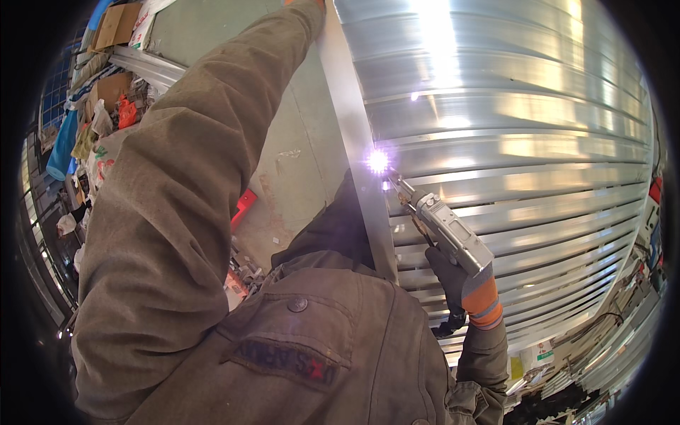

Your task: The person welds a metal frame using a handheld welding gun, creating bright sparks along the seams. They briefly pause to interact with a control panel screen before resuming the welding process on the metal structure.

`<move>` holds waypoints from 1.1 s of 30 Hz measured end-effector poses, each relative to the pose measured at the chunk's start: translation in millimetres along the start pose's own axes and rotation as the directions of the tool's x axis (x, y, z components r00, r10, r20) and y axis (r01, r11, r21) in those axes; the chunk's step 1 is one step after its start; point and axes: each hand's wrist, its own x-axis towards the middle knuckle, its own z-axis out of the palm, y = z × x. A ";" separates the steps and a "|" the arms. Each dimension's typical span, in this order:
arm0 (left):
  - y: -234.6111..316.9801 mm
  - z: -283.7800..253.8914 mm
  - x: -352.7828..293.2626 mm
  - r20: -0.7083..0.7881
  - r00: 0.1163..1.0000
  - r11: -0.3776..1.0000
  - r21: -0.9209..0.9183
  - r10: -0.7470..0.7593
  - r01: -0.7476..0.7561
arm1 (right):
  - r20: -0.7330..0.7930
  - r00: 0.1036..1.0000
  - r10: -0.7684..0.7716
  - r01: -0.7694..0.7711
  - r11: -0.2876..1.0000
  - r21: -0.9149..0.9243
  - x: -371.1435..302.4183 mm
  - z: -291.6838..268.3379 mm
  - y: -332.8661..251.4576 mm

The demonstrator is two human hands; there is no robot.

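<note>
My right hand [460, 285], in a grey and orange glove, is closed round a silver handheld welding gun [457, 234]. The gun's nozzle points up and left, close to the joint between a flat metal edge bar [348, 106] and a panel of shiny parallel metal slats [489, 145]. At that joint burns a bright violet-white welding spark [377, 161]. My left arm stretches far forward along the bar's left side. Only a sliver of my left hand [307, 2], in an orange glove, shows at the top edge near the bar; its fingers are hidden.
Clutter lines the left side: a cardboard box [117, 25], a red plastic bag [127, 112] and a blue roll [62, 147]. A red object [243, 211] lies on the greenish floor [290, 170] beyond my left sleeve. Long metal lengths [623, 336] are stacked at lower right.
</note>
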 end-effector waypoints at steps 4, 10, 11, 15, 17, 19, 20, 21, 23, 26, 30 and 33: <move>1.8 0.3 -3.6 0.003 1.000 1.000 0.003 -0.002 0.002 | -0.010 1.000 0.015 -0.014 0.999 0.030 -3.4 -2.1 0.4; 9.4 -6.6 -9.9 0.007 1.000 1.000 0.004 -0.001 0.001 | 0.009 0.995 0.098 -0.098 0.993 0.066 -6.7 -2.6 0.0; 10.4 -8.2 -10.7 0.008 1.000 1.000 0.002 -0.002 0.002 | 0.014 0.993 0.120 -0.120 0.990 0.073 -7.1 -2.4 -0.2; 12.9 -11.1 -12.8 0.008 1.000 1.000 0.004 -0.004 0.004 | 0.018 0.986 0.166 -0.167 0.978 0.127 -8.4 -2.9 -2.2; 13.7 -11.3 -12.0 0.008 1.000 1.000 0.000 -0.004 0.004 | 0.023 0.983 0.180 -0.181 0.978 0.100 -8.5 -5.0 -5.9; 14.7 -10.5 -9.9 0.010 1.000 1.000 -0.001 -0.005 0.005 | 0.023 0.978 0.209 -0.210 0.969 0.128 -7.2 -5.8 -12.0; 14.9 -9.9 -8.7 0.011 1.000 1.000 -0.002 -0.006 0.006 | 0.025 0.975 0.223 -0.224 0.967 0.120 -6.3 -6.2 -15.8; 15.5 -9.1 -7.2 0.012 1.000 1.000 -0.005 -0.006 0.006 | 0.039 0.970 0.239 -0.242 0.963 0.115 -5.2 -7.5 -19.7; 16.3 -6.8 -4.7 0.014 1.000 1.000 -0.007 -0.006 0.007 | 0.068 0.960 0.271 -0.275 0.960 0.060 -1.8 -13.6 -27.1; 16.4 -4.2 -1.0 0.014 1.000 1.000 -0.008 -0.015 0.015 | 0.071 0.971 0.228 -0.231 0.972 0.045 7.5 -20.1 -36.8; 18.2 -2.9 3.4 0.021 0.999 1.000 -0.013 -0.025 0.026 | 0.100 0.952 0.290 -0.306 0.926 0.223 11.7 -27.2 -52.0; 18.8 -2.4 8.2 0.028 0.999 0.999 -0.016 -0.046 0.047 | 0.066 0.986 0.155 -0.165 0.968 0.190 14.0 -38.0 -60.9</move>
